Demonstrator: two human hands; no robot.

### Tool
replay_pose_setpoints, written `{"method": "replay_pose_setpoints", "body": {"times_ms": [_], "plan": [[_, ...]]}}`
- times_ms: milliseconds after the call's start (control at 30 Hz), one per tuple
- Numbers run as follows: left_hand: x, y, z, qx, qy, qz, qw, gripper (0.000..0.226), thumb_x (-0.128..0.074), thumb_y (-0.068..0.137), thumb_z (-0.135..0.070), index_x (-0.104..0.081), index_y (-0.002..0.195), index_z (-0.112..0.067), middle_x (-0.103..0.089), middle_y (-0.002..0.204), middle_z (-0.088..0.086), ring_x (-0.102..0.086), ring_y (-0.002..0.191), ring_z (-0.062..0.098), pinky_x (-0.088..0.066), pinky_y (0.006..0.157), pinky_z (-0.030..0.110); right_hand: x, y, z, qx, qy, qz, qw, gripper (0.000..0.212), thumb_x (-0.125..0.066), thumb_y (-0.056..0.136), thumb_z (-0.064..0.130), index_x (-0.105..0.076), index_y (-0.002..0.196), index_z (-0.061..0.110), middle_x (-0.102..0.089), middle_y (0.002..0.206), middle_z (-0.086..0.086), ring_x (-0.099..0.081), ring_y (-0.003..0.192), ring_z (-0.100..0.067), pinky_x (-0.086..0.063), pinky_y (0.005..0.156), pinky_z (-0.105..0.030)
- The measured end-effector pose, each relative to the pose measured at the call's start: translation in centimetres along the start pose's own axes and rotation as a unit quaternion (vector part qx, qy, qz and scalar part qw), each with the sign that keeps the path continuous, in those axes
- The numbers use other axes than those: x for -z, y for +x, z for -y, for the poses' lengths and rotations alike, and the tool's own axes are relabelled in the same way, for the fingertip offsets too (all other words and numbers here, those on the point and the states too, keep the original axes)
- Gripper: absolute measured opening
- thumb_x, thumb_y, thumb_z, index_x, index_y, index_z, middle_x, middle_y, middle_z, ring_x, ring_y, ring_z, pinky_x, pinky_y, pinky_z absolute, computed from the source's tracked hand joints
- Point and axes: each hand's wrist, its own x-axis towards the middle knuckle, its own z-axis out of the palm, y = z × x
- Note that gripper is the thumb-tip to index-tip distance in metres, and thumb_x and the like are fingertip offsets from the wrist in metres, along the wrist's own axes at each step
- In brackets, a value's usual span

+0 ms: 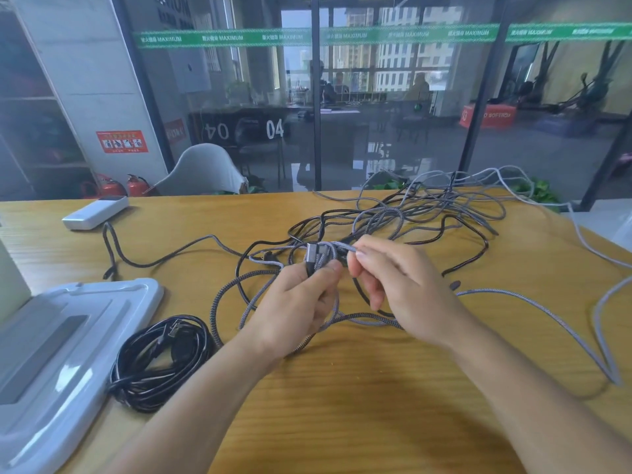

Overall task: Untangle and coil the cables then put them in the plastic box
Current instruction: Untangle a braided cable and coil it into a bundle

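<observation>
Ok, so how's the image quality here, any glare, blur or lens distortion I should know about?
Head view: wide-angle bend curves the wooden table edge and leans the window frames outward; the glass wall carries reflections, so the room behind looks hazy; the left hand, right hand and grey cable tangle are sharp; soft glare on the white plastic lid.

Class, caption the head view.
Both hands, left and right, pinch grey cable above the tangle.

Bare table (pixel 376 405) is left open near the front edge, while passage is blocked ahead by the tangle (pixel 427 213), at left by the black coil (pixel 160 360) and white lid (pixel 68 336).
</observation>
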Motion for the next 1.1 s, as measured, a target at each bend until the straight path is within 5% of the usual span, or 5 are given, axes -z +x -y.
{"method": "replay_pose_setpoints", "body": {"times_ms": [233,433,867,1000,1100], "plan": [[0.3,0.0,0.1,-0.014,-0.024,-0.009,1.000,0.049,-0.042,0.113,-0.028,-0.028,0.066,-0.018,-0.020,0.061,0.002,-0.013,0.052,0.016,-0.018,0.046,0.022,-0.3,-0.5,0.3,0.039,-0.043,0.032,0.998,0.034,-0.037,0.109,0.027,-0.058,0.084,0.018,-0.051,0.067,-0.007,-0.047,0.063,-0.027,-0.042,0.059,-0.045],[0.4,-0.1,-0.3,0.004,0.019,0.067,0.998,0.056,-0.044,0.112,-0.025,-0.031,0.058,-0.020,-0.022,0.058,0.004,-0.015,0.052,0.019,-0.020,0.045,0.022,0.1,0.2,-0.1,0.053,-0.073,-0.085,0.992,0.035,-0.034,0.111,0.032,-0.056,0.085,0.022,-0.038,0.060,-0.003,-0.035,0.056,-0.019,-0.029,0.054,-0.036],[0.7,-0.2,-0.2,0.038,-0.108,0.032,0.993,0.034,-0.041,0.099,-0.040,-0.043,0.070,-0.022,-0.022,0.064,-0.001,-0.013,0.057,0.016,-0.013,0.052,0.028,-1.3,-0.3,-0.2,0.106,-0.239,0.007,0.965,0.036,-0.038,0.110,0.045,-0.041,0.077,0.029,-0.044,0.058,0.006,-0.043,0.056,-0.020,-0.036,0.051,-0.037],[0.4,-0.1,-0.1,0.006,-0.090,-0.007,0.996,0.059,-0.042,0.110,-0.046,-0.039,0.080,0.004,-0.018,0.064,0.002,-0.011,0.058,0.020,-0.014,0.049,0.026,-1.4,-0.4,0.2,0.139,-0.291,0.006,0.947,0.032,-0.038,0.109,0.045,-0.044,0.080,0.032,-0.046,0.062,0.009,-0.046,0.060,-0.015,-0.038,0.053,-0.033],[0.7,0.0,-0.4,-0.015,-0.120,-0.060,0.991,0.054,-0.044,0.110,-0.036,-0.040,0.084,0.011,-0.016,0.067,0.005,-0.009,0.058,0.020,-0.014,0.047,0.024,-1.3,-0.5,-0.3,0.095,-0.177,0.064,0.978,0.039,-0.040,0.110,0.043,-0.052,0.076,0.030,-0.054,0.063,0.006,-0.053,0.062,-0.017,-0.043,0.059,-0.037]]}}
